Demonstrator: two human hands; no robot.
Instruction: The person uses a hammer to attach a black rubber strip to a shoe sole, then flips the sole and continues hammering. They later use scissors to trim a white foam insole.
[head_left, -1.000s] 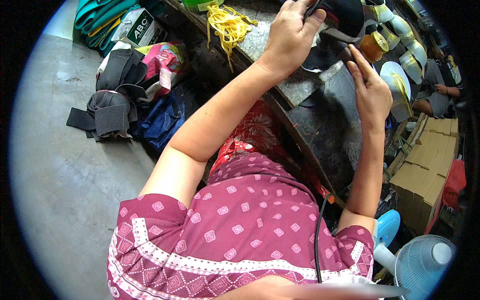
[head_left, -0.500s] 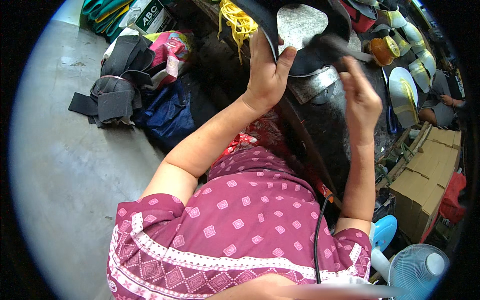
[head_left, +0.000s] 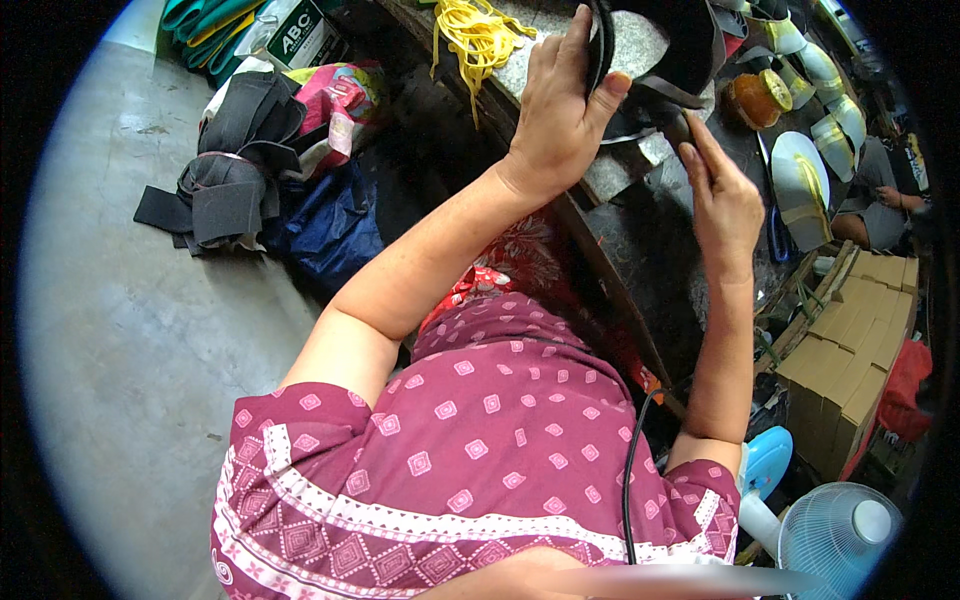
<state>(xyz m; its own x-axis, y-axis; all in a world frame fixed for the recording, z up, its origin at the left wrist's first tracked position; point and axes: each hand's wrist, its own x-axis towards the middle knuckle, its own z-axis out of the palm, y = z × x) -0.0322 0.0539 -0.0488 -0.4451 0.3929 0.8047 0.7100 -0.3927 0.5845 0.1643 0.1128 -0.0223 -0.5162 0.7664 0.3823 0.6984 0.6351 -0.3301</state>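
Note:
At the workbench's near side, my left hand (head_left: 562, 130) is closed on the edge of a black, curved piece of flexible material (head_left: 688, 45), thumb on one side and fingers on the other. The piece loops to the right, partly beyond the upper edge. My right hand (head_left: 725, 205) pinches a dark, slim thing (head_left: 674, 124) just below the black piece. Its kind I cannot make out, and whether it touches the piece is unclear. Beneath them lies a pale grey slab (head_left: 615, 172), partly covered.
Yellow strips (head_left: 468, 50) hang over the dark bench (head_left: 640, 250). To the right are an amber jar (head_left: 750, 102), a pale sole (head_left: 800, 185) and several curved straps. Another person's hand (head_left: 895, 198) shows beyond. A cardboard box (head_left: 850, 350) and fan (head_left: 840, 540) stand lower right; dark strips (head_left: 230, 170) lie left.
The black piece has turned and shifted right, its opening now seen more edge-on. My left hand moved slightly right. My right hand's slim thing has swung closer in beneath the piece.

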